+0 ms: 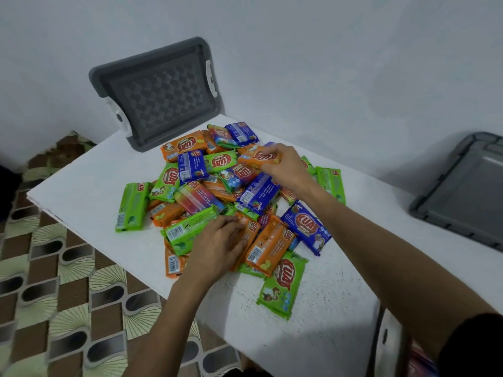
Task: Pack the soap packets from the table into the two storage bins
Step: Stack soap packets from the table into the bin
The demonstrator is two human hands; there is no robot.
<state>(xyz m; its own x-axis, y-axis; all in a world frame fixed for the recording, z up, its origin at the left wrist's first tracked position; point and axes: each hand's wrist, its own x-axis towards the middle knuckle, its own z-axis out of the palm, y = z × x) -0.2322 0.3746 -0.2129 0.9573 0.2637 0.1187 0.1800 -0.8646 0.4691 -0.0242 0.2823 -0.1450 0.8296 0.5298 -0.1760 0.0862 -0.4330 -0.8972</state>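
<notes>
Now, with the right hand (283,164) closed on an orange soap packet (257,157) atop the bench (89,180) pile and the left hand (217,246) spread flat over others, lift cleanly without dragging neighbours.

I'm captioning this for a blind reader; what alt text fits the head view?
Two hands reach into a pile of soap packets on a white table: the left hand rests on orange packets at the near side, the right hand grips an orange packet at the far side. A grey lid leans against the wall.
</notes>
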